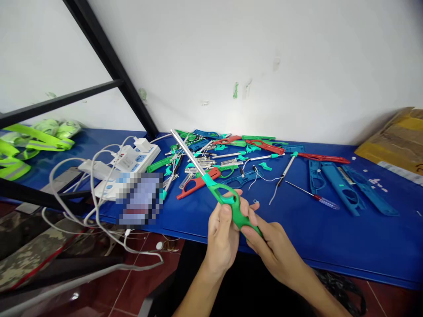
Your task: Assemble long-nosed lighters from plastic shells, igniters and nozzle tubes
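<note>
A long-necked gas lighter [237, 212] with a green body, teal collar and silver tube is held up over the blue table's front edge, tube tilted to the upper left. My left hand [223, 233] is closed around its middle by the trigger opening, thumb on the near side. Around the butt end my right hand [272, 246] is closed as well. Behind them lie loose lighter parts: a red handle shell [200, 182], a blue handle shell [243, 179], metal tubes, teal triggers and thin white wires.
A screwdriver [313, 196] lies right of the pile, near blue shells [342, 185]. A cardboard box [396, 141] stands at far right. To the left are a power strip [145, 156] with chargers and looping cables, a blurred phone [142, 200], a black frame [112, 53] and yellow reflective straps [49, 143].
</note>
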Motion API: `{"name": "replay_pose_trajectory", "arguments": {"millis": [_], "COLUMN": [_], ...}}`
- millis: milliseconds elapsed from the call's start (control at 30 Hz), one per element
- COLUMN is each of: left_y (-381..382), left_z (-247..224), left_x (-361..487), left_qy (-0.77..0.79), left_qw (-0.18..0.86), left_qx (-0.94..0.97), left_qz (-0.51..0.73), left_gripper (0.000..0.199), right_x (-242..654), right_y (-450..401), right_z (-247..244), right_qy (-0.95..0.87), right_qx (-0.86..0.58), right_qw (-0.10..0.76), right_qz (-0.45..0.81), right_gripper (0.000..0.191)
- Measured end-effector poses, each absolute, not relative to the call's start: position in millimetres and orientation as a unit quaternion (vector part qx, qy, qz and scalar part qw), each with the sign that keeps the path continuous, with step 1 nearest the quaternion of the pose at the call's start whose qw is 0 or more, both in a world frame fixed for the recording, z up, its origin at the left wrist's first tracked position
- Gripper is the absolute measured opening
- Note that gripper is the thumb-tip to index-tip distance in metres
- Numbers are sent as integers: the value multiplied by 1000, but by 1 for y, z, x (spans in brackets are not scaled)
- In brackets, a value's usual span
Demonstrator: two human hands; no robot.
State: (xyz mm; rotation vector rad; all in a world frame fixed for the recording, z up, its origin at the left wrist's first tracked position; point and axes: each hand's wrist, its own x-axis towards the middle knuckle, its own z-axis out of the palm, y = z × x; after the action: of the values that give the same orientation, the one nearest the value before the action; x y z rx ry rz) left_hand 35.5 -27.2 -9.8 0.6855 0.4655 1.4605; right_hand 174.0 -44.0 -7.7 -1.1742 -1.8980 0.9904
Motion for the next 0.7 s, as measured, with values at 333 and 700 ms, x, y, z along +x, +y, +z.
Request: {"name": "replay_pose_trajectory", "arguments": {"millis": [333, 700], "left_y": [-17, -7], "left_z": [-7, -10], "left_x": [23, 27], "left_qy": [201, 166], "left_qw": [715, 720], "left_qx": [272, 204], "left_qz": [612, 643], "left_gripper": [41, 35], "right_x": [164, 149], "right_y": [-47, -48], "right_z": [-20, -36], "right_qy": [-777, -810], "right_qx": [-457, -464], "right_qw": [370, 356], "right_qz": [223, 53], "right_gripper": [41, 45]}}
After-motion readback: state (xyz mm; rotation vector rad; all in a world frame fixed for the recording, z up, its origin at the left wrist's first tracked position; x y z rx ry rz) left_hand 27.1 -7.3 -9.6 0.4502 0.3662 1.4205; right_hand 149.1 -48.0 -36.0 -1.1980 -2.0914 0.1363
